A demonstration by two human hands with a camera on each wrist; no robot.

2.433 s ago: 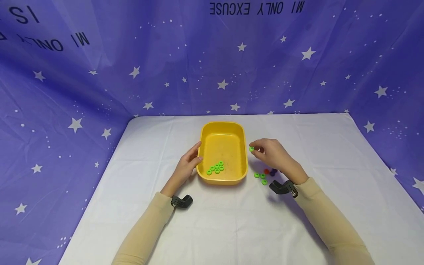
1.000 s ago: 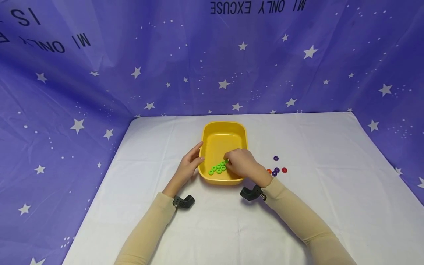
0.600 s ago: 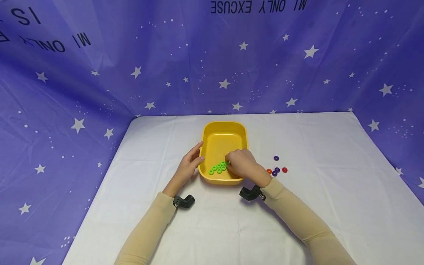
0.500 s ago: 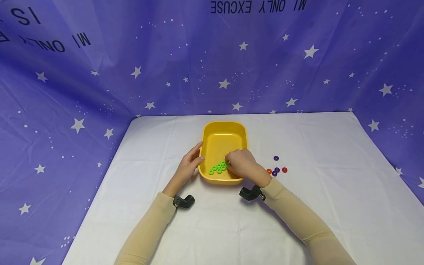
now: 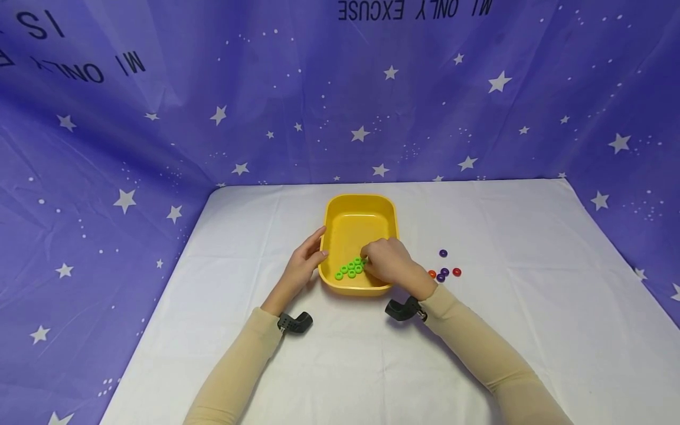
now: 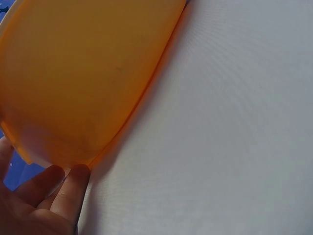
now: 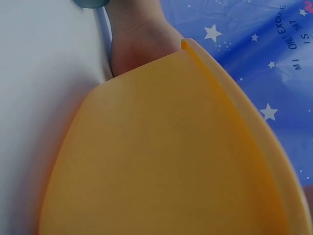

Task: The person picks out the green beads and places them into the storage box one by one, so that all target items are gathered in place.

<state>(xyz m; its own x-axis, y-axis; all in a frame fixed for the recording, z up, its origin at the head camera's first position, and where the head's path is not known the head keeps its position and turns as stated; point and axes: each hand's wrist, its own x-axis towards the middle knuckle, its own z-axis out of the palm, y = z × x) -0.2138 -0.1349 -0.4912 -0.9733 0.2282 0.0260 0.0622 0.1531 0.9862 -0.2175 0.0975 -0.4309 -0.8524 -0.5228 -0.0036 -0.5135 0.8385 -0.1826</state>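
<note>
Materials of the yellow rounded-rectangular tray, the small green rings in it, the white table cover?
Yellow rounded-rectangular tray: likely moulded plastic, semi-gloss; smooth walls, soft highlights. Small green rings: probably plastic, from their uniform bright colour; too small to judge finish. White table cover: likely fabric, matte; creases show.

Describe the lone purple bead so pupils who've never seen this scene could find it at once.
On the white tablecloth stands a yellow tray. To its right lie five loose beads. The target is the purple bead nearest the starry backdrop, alone behind the close purple pair.
</note>
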